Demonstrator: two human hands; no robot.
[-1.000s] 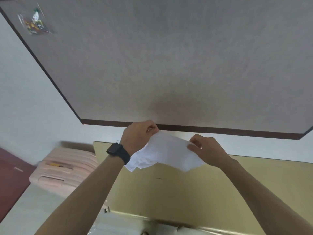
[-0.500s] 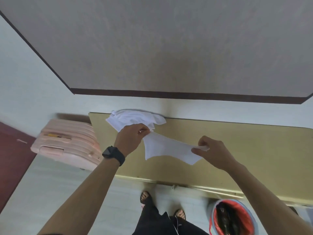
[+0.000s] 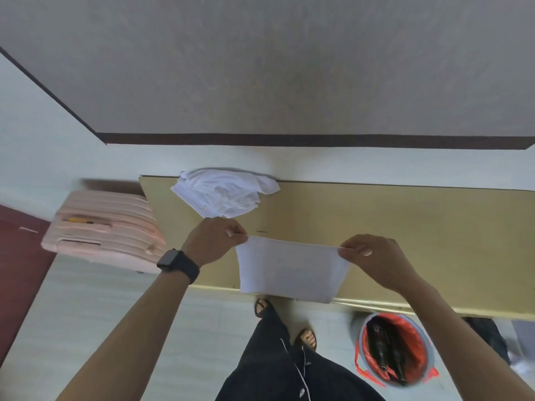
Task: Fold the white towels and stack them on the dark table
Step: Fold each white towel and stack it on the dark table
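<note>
A white towel (image 3: 289, 270) hangs flat between my two hands above the near edge of a yellow bench (image 3: 405, 241). My left hand (image 3: 215, 238) pinches its upper left corner, and my right hand (image 3: 373, 256) pinches its upper right corner. The cloth is stretched into a rectangle with its lower edge free. Behind my left hand, a loose heap of white towels (image 3: 223, 195) lies crumpled on the bench's far left end. The dark table (image 3: 289, 68) fills the upper part of the view, its brown front edge beyond the bench.
A pink ribbed suitcase (image 3: 104, 230) lies on the floor left of the bench. A bucket with a red liner (image 3: 395, 348) stands on the floor at lower right. My feet in sandals (image 3: 307, 338) are below the towel.
I have drawn one towel out of the heap and toward me, and spread my hands apart so it hangs flat. The view has tilted down, showing the heap, my feet and the bucket.
</note>
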